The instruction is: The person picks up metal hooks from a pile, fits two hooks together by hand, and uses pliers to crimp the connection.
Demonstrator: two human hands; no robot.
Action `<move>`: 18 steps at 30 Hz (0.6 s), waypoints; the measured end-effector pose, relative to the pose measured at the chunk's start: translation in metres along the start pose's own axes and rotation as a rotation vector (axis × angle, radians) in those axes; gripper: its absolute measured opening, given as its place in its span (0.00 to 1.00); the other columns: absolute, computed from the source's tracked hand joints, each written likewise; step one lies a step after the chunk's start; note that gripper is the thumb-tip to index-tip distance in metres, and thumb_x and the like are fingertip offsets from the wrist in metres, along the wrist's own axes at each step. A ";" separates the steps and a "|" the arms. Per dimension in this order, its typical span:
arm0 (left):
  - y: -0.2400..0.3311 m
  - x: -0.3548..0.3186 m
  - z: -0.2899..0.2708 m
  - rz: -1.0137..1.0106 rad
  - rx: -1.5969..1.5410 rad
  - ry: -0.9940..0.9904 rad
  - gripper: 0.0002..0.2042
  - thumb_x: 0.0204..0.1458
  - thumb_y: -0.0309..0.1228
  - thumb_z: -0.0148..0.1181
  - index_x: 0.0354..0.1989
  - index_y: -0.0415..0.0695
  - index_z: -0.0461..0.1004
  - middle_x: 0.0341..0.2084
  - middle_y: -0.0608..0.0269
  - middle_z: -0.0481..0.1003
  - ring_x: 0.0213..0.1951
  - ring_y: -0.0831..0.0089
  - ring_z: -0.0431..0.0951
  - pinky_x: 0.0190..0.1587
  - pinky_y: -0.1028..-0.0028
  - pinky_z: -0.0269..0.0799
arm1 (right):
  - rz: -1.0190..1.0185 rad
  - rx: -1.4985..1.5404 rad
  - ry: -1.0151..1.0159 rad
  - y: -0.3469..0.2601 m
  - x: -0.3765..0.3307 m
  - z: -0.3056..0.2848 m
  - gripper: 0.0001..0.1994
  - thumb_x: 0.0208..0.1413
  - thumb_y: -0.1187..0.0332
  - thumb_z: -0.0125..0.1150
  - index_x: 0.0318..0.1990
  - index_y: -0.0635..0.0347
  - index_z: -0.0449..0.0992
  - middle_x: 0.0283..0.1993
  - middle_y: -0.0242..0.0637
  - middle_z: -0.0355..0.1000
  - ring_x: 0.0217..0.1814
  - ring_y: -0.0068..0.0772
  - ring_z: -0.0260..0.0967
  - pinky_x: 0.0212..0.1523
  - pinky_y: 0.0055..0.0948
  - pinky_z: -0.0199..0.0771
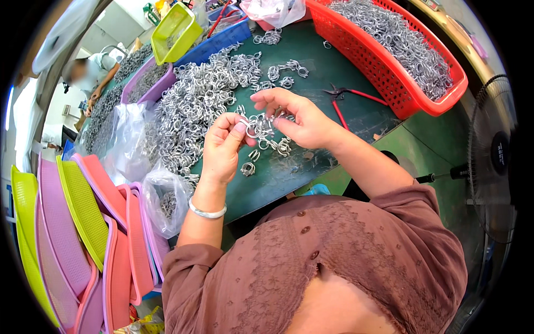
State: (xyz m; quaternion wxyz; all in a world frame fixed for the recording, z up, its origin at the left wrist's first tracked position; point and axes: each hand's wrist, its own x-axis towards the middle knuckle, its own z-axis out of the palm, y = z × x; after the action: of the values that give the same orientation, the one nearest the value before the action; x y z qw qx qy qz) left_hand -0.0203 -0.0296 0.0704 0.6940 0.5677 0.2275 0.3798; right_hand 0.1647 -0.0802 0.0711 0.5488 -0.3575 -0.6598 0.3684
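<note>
My left hand (221,146) pinches a silvery metal ring (253,129) between thumb and fingertips, above the green table (245,192). To its right, my right hand (303,119) hovers with thumb and fingers apart and curved toward that ring. Whether a small piece touches its fingertips is hard to make out. Several loose metal rings (282,147) lie just under and between the hands, and one small group (248,168) sits nearer to me. A large heap of the same rings (192,100) spreads across the table to the left of my hands.
Red-handled pliers (359,96) lie right of my right hand. A red basket (378,69) full of rings stands at the far right. Lime (177,33), blue (236,34) and purple (129,86) bins line the back left. Stacked baskets (72,217) and a fan (498,156) flank me; another person (92,75) sits far left.
</note>
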 end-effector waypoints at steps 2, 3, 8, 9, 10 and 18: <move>-0.001 0.001 0.000 0.046 0.029 0.042 0.02 0.54 0.27 0.47 0.34 0.42 0.65 0.25 0.65 0.70 0.25 0.80 0.69 0.30 0.82 0.67 | 0.150 0.079 -0.035 0.001 0.000 -0.004 0.24 0.45 0.79 0.50 0.53 0.60 0.62 0.45 0.33 0.63 0.41 0.20 0.60 0.43 0.21 0.62; -0.001 0.002 -0.001 0.057 0.042 0.050 0.02 0.54 0.26 0.47 0.34 0.42 0.65 0.25 0.65 0.70 0.25 0.80 0.69 0.30 0.82 0.67 | 0.145 0.051 -0.059 0.003 0.000 -0.006 0.26 0.45 0.76 0.55 0.55 0.59 0.60 0.47 0.34 0.63 0.43 0.21 0.60 0.44 0.21 0.62; -0.003 0.003 0.000 0.035 0.004 0.056 0.02 0.54 0.27 0.48 0.33 0.43 0.66 0.25 0.65 0.71 0.24 0.81 0.68 0.29 0.84 0.66 | 0.106 0.064 -0.070 0.013 0.000 0.007 0.28 0.45 0.74 0.59 0.56 0.60 0.58 0.46 0.35 0.65 0.46 0.22 0.62 0.43 0.22 0.63; -0.003 0.003 -0.001 0.014 -0.014 0.056 0.02 0.54 0.26 0.48 0.33 0.43 0.66 0.26 0.65 0.71 0.24 0.81 0.68 0.29 0.84 0.65 | 0.146 0.148 -0.069 0.015 0.000 0.009 0.27 0.46 0.75 0.59 0.56 0.60 0.58 0.45 0.35 0.66 0.45 0.21 0.62 0.43 0.22 0.64; -0.003 0.003 -0.003 -0.006 -0.033 0.057 0.02 0.54 0.26 0.49 0.33 0.43 0.66 0.26 0.65 0.72 0.24 0.82 0.68 0.29 0.84 0.65 | 0.185 0.232 -0.070 0.016 0.001 0.011 0.27 0.46 0.76 0.58 0.55 0.61 0.58 0.44 0.35 0.67 0.45 0.21 0.63 0.42 0.22 0.64; -0.006 0.001 -0.006 -0.078 -0.163 0.042 0.04 0.50 0.23 0.52 0.32 0.44 0.66 0.28 0.63 0.72 0.25 0.79 0.68 0.30 0.82 0.65 | -0.026 -0.172 0.018 0.014 0.002 0.011 0.26 0.44 0.79 0.58 0.53 0.61 0.61 0.38 0.32 0.66 0.40 0.22 0.63 0.42 0.25 0.65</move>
State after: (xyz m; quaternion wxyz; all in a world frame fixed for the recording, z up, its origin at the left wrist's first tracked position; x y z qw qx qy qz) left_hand -0.0224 -0.0250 0.0630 0.7474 0.4919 0.2323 0.3814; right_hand 0.1544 -0.0727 0.0582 0.5265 -0.3981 -0.6888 0.2999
